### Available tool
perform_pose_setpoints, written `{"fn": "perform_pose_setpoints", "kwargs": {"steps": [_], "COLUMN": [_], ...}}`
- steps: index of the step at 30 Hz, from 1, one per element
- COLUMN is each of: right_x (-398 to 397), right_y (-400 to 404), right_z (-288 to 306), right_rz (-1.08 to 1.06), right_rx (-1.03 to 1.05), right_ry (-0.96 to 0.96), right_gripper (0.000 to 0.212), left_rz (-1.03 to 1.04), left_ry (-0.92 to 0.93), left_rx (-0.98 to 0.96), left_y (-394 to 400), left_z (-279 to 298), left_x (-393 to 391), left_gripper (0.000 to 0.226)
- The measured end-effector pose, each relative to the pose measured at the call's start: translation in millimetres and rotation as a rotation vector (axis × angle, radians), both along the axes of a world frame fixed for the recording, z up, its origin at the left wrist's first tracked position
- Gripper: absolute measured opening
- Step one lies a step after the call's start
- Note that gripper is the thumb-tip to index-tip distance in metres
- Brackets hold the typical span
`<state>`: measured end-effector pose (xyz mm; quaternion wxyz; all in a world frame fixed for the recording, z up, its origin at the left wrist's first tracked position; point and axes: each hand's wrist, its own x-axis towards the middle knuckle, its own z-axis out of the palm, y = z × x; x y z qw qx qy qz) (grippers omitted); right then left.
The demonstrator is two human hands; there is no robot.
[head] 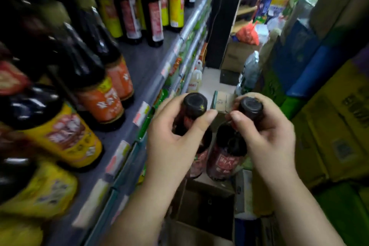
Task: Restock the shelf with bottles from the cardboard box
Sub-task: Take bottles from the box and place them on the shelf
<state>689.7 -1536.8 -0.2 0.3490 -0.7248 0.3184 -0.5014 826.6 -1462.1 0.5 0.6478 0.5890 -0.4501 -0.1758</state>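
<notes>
My left hand grips the neck of a dark bottle with a black cap and a red label. My right hand grips the neck of a second dark bottle of the same kind. Both bottles hang upright, side by side, above the open cardboard box on the floor. The grey shelf runs along the left, with dark bottles bearing yellow, orange and red labels standing on it. A bare stretch of shelf lies between the near orange-labelled bottles and the far red-labelled ones.
Price tags line the shelf's front edge. Stacked yellow and green cartons stand close on the right. Beyond the hands the narrow aisle holds a small box, clear jugs, a brown carton and an orange bag.
</notes>
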Motion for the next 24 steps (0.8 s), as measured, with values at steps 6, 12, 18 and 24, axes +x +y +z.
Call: {"fn": "perform_pose_setpoints", "kwargs": {"steps": [6, 12, 18, 24], "right_x": [34.9, 60.8, 77.5, 96.0], "right_y": [18.1, 22.8, -9.0, -75.7], "right_z": [54.1, 68.8, 62.4, 62.9], "right_rz": [0.083, 0.264, 0.362, 0.456], "right_rx": [-0.141, -0.08, 0.006, -0.001], "right_ry": [-0.022, -0.166, -0.123, -0.106], "right_gripper": [0.02, 0.016, 0.028, 0.025], "left_rz": [0.078, 0.15, 0.221, 0.36], "left_ry": [-0.081, -0.113, -0.044, 0.013], "left_rx": [-0.038, -0.021, -0.017, -0.023], "left_y": [41.2, 57.2, 33.5, -28.4], "left_z": [56.9, 67.2, 67.8, 72.3], "left_x": [11.1, 20.5, 27.4, 32.6], "left_gripper": [0.016, 0.015, 0.011, 0.013]}}
